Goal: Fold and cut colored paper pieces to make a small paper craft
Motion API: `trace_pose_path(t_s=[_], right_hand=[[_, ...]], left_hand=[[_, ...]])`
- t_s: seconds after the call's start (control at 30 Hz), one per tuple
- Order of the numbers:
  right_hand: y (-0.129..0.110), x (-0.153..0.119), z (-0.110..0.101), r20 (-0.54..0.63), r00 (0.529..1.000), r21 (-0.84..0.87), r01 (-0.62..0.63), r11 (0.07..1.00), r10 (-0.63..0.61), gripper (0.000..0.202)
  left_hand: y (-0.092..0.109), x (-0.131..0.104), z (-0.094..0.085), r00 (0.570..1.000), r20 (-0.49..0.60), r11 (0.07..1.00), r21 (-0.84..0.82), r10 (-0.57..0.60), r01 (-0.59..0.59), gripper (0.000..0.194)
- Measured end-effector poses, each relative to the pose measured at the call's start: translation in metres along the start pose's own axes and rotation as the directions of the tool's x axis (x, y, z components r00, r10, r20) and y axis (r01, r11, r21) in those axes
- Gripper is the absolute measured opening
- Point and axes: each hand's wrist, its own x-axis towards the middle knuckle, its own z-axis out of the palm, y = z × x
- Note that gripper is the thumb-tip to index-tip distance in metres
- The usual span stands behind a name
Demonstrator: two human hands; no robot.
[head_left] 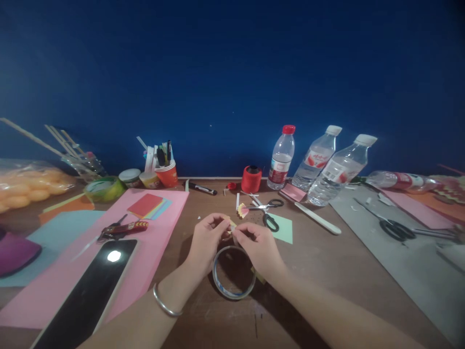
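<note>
My left hand (209, 240) and my right hand (259, 245) meet over the table, fingertips pinched close together. Between them shows a small pale yellowish piece (233, 225), partly hidden by the fingers; it looks like paper. Just below the hands a roll of tape (234, 296) lies near, its ring almost bare. Beyond the fingers, black-handled scissors (271, 221) rest partly on a light green paper square (285, 229). Beside their blades is a small fan-shaped yellow and pink paper piece (242, 210).
A phone (87, 291) lies on pink paper (160, 232) at left. Along the back stand an orange cup of pens (167, 174), a red thread spool (251, 180) and several water bottles (281, 162). A white stick (317, 218) and more scissors (395, 230) lie at right.
</note>
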Motion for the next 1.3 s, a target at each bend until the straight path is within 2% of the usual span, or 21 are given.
trace_pose_path(t_s=[0.07,0.2,0.37,0.47,0.63,0.8,1.13,1.3], right_hand=[[-0.001,-0.001,-0.001,-0.018,0.999,-0.038,0.026,0.999,-0.026,0.019],[-0.006,-0.003,-0.004,-0.114,0.975,-0.176,0.168,0.970,-0.190,0.016],[-0.012,-0.006,-0.006,-0.103,0.965,-0.289,0.204,0.935,-0.242,0.015],[-0.010,-0.005,-0.004,-0.098,0.963,-0.293,0.213,0.932,-0.251,0.013],[-0.004,-0.001,-0.002,-0.121,0.963,-0.258,0.202,0.945,-0.239,0.014],[-0.004,-0.001,-0.002,-0.015,0.977,-0.117,0.210,0.971,-0.213,0.017],[-0.002,0.002,-0.003,-0.052,0.996,-0.140,0.058,0.988,-0.066,0.019],[-0.001,0.002,-0.003,-0.030,0.999,-0.082,0.028,0.996,-0.031,0.019]], left_hand=[[-0.001,0.001,-0.002,0.999,-0.035,0.998,0.055,0.032,-0.030,0.017],[0.000,0.003,-0.004,0.991,-0.101,0.980,0.188,0.091,-0.071,0.019],[0.001,0.003,-0.005,0.987,-0.012,0.894,0.424,0.162,-0.141,0.010],[0.000,0.004,-0.006,0.982,0.014,0.854,0.491,0.190,-0.172,0.008],[-0.001,0.007,-0.008,0.982,0.046,0.836,0.519,0.182,-0.180,0.011],[0.001,0.005,-0.008,0.981,0.140,0.830,0.525,0.134,-0.188,0.009],[0.003,0.003,-0.005,0.991,0.118,0.903,0.416,0.065,-0.109,0.011],[0.006,0.003,-0.004,0.991,0.119,0.886,0.450,0.065,-0.112,0.012]])
